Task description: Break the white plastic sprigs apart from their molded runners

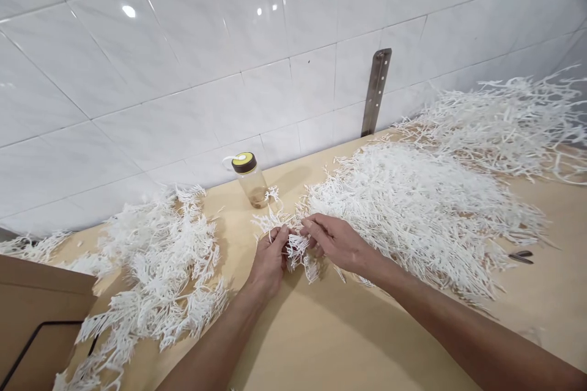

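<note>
Between my two hands is a white, branching plastic-looking sprig (pixel 298 247) with many thin tips. My left hand (pixel 269 259) is closed on it, thumb against the fingers. From the other side my right hand (pixel 338 243) pinches at the same sprig, fingertips close together; whether it also grips a loose small piece is too small to tell. More white branches (pixel 274 218) stick out just beyond my fingers. Right beside my right hand lies a large heap of short white sprigs (pixel 408 201). Bushier white branched pieces (pixel 156 269) are piled to my left.
A clear bottle (pixel 252 186) with a yellow and black lid stands near the tiled wall. Long white stems (pixel 504 122) lie at the back right. A small dark tool (pixel 521 256) rests at the right. A cardboard box (pixel 41 311) occupies the left corner. A metal bracket (pixel 376 91) runs up the wall.
</note>
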A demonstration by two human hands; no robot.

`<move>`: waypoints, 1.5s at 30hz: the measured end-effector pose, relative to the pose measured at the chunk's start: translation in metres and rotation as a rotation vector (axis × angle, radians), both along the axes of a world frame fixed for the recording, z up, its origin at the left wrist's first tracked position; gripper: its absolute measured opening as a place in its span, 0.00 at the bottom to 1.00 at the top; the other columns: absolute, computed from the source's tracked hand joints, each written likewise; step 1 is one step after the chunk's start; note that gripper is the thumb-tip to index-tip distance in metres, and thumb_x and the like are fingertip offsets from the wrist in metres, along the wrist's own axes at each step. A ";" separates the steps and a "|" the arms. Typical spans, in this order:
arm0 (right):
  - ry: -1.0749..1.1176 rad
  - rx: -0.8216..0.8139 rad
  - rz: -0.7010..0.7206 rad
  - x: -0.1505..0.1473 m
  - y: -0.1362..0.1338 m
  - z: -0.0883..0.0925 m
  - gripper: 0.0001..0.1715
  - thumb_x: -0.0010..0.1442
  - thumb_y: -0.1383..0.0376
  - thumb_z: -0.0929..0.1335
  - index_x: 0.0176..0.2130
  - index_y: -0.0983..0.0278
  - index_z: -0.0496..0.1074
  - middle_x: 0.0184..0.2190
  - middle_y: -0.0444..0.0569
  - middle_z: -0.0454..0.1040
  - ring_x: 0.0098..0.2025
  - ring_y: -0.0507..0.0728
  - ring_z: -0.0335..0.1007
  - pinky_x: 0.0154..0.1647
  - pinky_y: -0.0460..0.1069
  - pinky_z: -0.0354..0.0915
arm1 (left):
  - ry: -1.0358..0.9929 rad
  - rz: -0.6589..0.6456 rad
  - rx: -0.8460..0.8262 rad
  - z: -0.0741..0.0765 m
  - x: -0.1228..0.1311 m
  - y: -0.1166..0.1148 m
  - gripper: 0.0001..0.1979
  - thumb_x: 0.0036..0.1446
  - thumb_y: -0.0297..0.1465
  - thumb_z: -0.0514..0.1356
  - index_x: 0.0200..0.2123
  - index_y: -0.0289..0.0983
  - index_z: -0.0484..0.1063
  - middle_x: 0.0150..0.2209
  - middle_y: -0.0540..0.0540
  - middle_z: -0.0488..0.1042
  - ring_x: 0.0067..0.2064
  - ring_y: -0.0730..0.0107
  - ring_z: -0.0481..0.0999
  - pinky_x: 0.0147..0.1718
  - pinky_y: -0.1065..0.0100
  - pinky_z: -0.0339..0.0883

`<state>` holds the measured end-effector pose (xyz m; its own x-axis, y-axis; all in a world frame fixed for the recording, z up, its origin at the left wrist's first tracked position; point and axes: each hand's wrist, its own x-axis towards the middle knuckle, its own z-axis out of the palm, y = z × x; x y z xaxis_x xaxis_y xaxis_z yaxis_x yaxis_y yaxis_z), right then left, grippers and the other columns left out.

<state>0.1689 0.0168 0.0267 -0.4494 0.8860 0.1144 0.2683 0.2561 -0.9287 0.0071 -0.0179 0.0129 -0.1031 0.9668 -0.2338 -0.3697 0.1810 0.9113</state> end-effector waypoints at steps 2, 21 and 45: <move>0.017 -0.001 0.030 0.003 -0.005 0.000 0.19 0.66 0.54 0.61 0.40 0.64 0.73 0.30 0.48 0.77 0.28 0.54 0.74 0.28 0.48 0.67 | 0.052 0.043 0.026 -0.002 0.005 0.002 0.18 0.48 0.44 0.69 0.29 0.35 0.70 0.22 0.52 0.69 0.24 0.75 0.67 0.25 0.72 0.62; 0.064 -0.049 -0.121 0.009 -0.011 -0.017 0.12 0.62 0.57 0.66 0.31 0.62 0.69 0.23 0.42 0.71 0.22 0.50 0.65 0.22 0.44 0.63 | 0.094 0.046 0.094 -0.004 0.000 0.003 0.18 0.53 0.44 0.65 0.34 0.34 0.75 0.26 0.50 0.69 0.27 0.75 0.69 0.27 0.73 0.65; 0.263 -0.239 -0.148 0.007 -0.014 -0.013 0.15 0.61 0.53 0.68 0.33 0.62 0.66 0.17 0.40 0.68 0.19 0.51 0.65 0.20 0.46 0.63 | 0.052 -0.083 0.160 -0.003 -0.002 -0.001 0.17 0.47 0.39 0.71 0.31 0.36 0.68 0.28 0.50 0.70 0.27 0.75 0.67 0.28 0.72 0.61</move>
<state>0.1755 0.0024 0.0134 -0.2975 0.9547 -0.0090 0.0303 0.0000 -0.9995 0.0050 -0.0189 0.0098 -0.0293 0.9969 -0.0732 -0.3109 0.0605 0.9485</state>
